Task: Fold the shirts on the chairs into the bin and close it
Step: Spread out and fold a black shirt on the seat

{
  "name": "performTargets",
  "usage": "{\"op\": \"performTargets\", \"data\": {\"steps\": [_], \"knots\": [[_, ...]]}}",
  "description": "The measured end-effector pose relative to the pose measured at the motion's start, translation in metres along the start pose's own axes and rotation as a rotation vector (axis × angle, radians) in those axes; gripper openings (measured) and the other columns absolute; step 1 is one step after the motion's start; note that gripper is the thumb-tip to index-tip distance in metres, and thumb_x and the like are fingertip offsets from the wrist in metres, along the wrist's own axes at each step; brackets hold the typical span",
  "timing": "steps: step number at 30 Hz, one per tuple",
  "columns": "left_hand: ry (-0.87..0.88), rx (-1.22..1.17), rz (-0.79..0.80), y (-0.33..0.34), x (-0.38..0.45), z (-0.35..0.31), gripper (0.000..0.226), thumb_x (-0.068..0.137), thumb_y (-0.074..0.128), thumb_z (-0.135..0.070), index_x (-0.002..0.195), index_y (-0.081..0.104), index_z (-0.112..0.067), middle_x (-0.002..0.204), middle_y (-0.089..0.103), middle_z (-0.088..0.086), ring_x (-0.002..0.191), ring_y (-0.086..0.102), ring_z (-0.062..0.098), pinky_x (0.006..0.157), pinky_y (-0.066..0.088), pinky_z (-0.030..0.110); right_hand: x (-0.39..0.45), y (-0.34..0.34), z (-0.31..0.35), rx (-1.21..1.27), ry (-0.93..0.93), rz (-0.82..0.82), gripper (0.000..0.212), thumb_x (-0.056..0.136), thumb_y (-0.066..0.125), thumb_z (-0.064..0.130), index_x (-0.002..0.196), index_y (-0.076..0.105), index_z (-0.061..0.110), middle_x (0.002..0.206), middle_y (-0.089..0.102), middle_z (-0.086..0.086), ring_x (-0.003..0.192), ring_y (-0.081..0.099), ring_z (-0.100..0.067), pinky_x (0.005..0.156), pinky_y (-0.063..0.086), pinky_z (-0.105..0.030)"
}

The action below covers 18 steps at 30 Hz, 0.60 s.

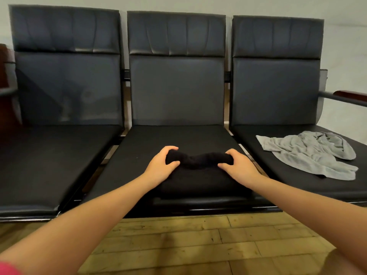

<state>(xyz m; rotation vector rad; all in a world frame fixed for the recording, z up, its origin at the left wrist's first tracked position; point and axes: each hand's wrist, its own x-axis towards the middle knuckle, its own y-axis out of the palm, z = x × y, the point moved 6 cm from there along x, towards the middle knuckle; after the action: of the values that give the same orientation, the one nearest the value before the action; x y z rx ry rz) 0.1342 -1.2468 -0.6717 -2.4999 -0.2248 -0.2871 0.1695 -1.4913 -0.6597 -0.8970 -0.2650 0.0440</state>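
Observation:
A black shirt (pixel 198 175) lies partly folded on the middle chair seat (pixel 178 137). Its far edge is bunched into a roll. My left hand (pixel 160 165) grips the left end of that roll, fingers curled over it. The right end is gripped the same way by my right hand (pixel 236 165). A grey shirt (pixel 309 153) lies crumpled and spread on the right chair seat (pixel 278 171). No bin is in view.
Three joined black padded chairs stand against a pale wall. The left seat (pixel 49 161) holds nothing. A dark red armrest (pixel 349 95) juts out at the far right. Wooden floor (pixel 198 245) runs in front of the chairs.

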Motion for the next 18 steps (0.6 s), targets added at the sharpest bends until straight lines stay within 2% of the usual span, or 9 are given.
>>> {"op": "performTargets", "data": {"steps": [2,6,8,10,12,14,18], "knots": [[-0.017,-0.156,-0.042,-0.005,-0.008,-0.010,0.041,0.092,0.061,-0.013,0.129,0.050,-0.027,0.119,0.054,-0.009,0.116,0.052,0.011,0.093,0.040,0.022,-0.005,-0.003,0.007,0.153,-0.022,-0.036,0.020,0.090,0.064,0.022,0.107,0.053,0.021,0.097,0.059,0.004,0.099,0.058,-0.017,0.078,0.038,-0.025],[-0.017,-0.258,-0.115,-0.038,-0.015,-0.037,0.039,0.093,0.060,-0.014,0.127,0.052,-0.030,0.122,0.053,-0.008,0.112,0.051,0.009,0.090,0.041,0.022,-0.010,-0.011,0.029,0.505,-0.029,-0.018,0.034,0.094,0.059,0.015,0.126,0.056,0.024,0.119,0.058,0.003,0.113,0.055,-0.015,0.090,0.047,-0.029],[-0.005,-0.284,-0.170,-0.071,-0.016,-0.050,0.033,0.092,0.061,-0.014,0.121,0.056,-0.029,0.119,0.056,-0.005,0.109,0.054,0.011,0.088,0.046,0.024,-0.008,-0.020,0.050,0.679,-0.017,-0.001,0.031,0.097,0.054,0.017,0.126,0.058,0.027,0.122,0.059,0.000,0.111,0.058,-0.018,0.084,0.050,-0.030],[0.002,-0.317,-0.247,-0.112,-0.022,-0.061,0.027,0.091,0.062,-0.013,0.113,0.059,-0.028,0.111,0.060,-0.004,0.100,0.059,0.010,0.076,0.050,0.016,-0.003,-0.027,0.084,0.827,-0.010,0.054,0.028,0.098,0.053,0.018,0.121,0.062,0.030,0.118,0.064,-0.002,0.105,0.063,-0.021,0.079,0.054,-0.033],[-0.011,-0.315,-0.324,-0.154,-0.035,-0.068,0.026,0.091,0.062,-0.013,0.113,0.060,-0.026,0.104,0.060,-0.009,0.091,0.059,0.005,0.063,0.047,0.009,0.000,-0.030,0.125,0.880,-0.052,0.121,0.025,0.095,0.057,0.017,0.114,0.066,0.031,0.113,0.067,-0.004,0.100,0.066,-0.022,0.077,0.055,-0.034],[-0.022,-0.278,-0.403,-0.192,-0.053,-0.069,0.027,0.091,0.061,-0.014,0.116,0.059,-0.024,0.102,0.058,-0.013,0.090,0.056,0.000,0.065,0.044,0.009,0.000,-0.025,0.166,0.900,-0.100,0.172,0.025,0.092,0.061,0.015,0.112,0.067,0.029,0.112,0.068,-0.006,0.099,0.067,-0.024,0.079,0.056,-0.035],[-0.092,-0.227,-0.565,-0.255,-0.105,-0.046,0.027,0.090,0.062,-0.013,0.116,0.060,-0.023,0.104,0.059,-0.008,0.090,0.057,0.002,0.066,0.046,0.011,-0.012,0.012,0.240,0.907,-0.150,0.287,0.028,0.091,0.063,0.014,0.117,0.064,0.023,0.111,0.067,-0.007,0.099,0.066,-0.024,0.078,0.056,-0.034]]}}
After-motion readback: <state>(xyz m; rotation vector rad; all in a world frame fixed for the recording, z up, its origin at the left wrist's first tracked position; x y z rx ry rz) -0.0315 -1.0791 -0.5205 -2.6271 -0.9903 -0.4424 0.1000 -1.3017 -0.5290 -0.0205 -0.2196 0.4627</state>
